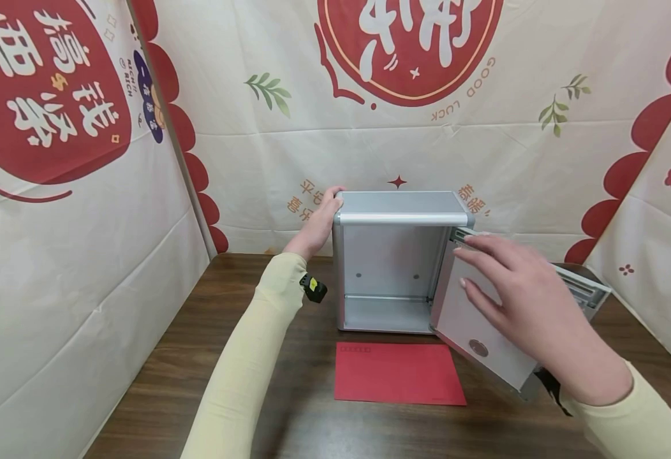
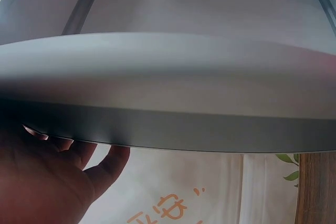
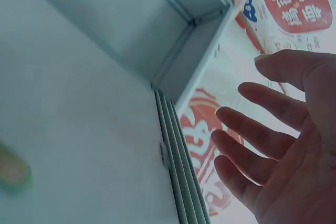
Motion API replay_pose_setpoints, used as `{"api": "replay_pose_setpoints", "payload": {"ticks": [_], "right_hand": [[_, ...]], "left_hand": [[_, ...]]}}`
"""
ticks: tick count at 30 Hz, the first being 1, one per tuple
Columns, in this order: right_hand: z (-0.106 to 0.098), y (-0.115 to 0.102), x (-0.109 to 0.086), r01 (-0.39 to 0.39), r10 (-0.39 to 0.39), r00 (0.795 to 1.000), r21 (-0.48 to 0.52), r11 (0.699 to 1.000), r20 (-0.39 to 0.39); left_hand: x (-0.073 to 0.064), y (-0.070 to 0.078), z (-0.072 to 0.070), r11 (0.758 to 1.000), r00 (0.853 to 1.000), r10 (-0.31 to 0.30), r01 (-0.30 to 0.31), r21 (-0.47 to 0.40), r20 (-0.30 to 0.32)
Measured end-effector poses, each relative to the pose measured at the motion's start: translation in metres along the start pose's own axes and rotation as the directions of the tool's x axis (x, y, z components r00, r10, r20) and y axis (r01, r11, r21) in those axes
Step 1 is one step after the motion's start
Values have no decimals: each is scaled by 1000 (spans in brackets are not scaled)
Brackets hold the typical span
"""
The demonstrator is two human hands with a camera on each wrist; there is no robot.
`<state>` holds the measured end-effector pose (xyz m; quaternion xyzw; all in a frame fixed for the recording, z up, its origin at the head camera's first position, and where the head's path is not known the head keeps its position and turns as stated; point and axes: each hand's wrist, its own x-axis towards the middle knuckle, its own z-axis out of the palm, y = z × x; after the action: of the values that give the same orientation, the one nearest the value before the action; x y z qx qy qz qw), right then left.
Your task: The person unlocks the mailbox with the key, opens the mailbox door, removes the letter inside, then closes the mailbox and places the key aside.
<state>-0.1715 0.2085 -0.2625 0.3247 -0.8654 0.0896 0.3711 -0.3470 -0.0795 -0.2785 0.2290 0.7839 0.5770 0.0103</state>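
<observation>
Right hand (image 1: 525,299) spread by white door (image 1: 463,319), all five fingers (image 3: 257,131) seen only from right wrist. Left hand (image 1: 317,225) grips boxy silver metal-framed box (image 1: 393,255); flat red envelope (image 1: 400,375), head view only.

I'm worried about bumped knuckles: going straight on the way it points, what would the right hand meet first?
Probably the open door, near its hinged side, close to the right hand. Depth is unclear, so the hand might pass over the door and meet the box instead.

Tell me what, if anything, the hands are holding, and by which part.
The left hand grips the metal box by its upper left edge; the right hand, near the open door, holds nothing.
</observation>
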Motion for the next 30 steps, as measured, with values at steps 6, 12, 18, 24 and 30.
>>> {"api": "replay_pose_setpoints", "payload": {"ticks": [6, 12, 18, 24, 30], "right_hand": [[-17, 11, 0, -39, 39, 999, -62, 997, -13], [-26, 24, -4, -84, 82, 996, -104, 991, -29], [-29, 31, -13, -200, 215, 974, -178, 963, 71], [-29, 35, -19, -281, 321, 926, -207, 937, 197], [-29, 38, -19, -280, 319, 928, -204, 938, 192]], "left_hand": [[1, 1, 0, 1000, 1000, 1, -1, 2, -10], [1, 1, 1, 1000, 1000, -1, 1, 10, -9], [0, -1, 0, 1000, 1000, -6, 6, 15, 1], [0, -1, 0, 1000, 1000, 16, -16, 15, 6], [1, -1, 1, 1000, 1000, 26, -26, 11, 4]]}}
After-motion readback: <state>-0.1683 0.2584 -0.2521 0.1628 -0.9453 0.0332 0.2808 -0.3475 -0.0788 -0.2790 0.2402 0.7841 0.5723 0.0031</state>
